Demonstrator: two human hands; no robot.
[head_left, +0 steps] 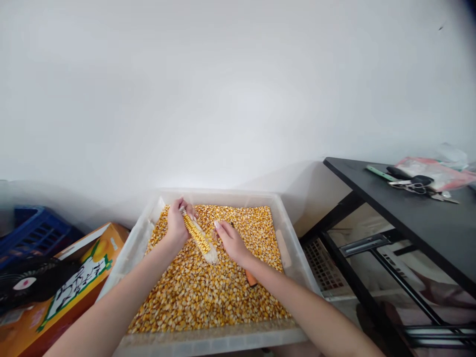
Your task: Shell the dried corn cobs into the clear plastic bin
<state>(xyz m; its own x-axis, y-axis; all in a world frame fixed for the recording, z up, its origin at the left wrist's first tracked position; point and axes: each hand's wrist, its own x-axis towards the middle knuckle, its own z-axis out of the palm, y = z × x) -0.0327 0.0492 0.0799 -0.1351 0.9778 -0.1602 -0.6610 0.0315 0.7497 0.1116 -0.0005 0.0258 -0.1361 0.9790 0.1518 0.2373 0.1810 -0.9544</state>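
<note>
Corn cob (pixel 199 237) sits over a clear tub (pixel 293 258) full of loose yellow corn bits (pixel 208 292). Both hands are close together: the left hand (pixel 175 223) is wrapped tight around the cob's top, and the right hand (pixel 231 241) pinches its white bottom end. An orange box (pixel 80 277) beside the tub has black writing, too small to read. Scissors (pixel 412 184) lie on the black desk (pixel 409 213).

No legible text, even on the orange carton (pixel 70 282).
</note>
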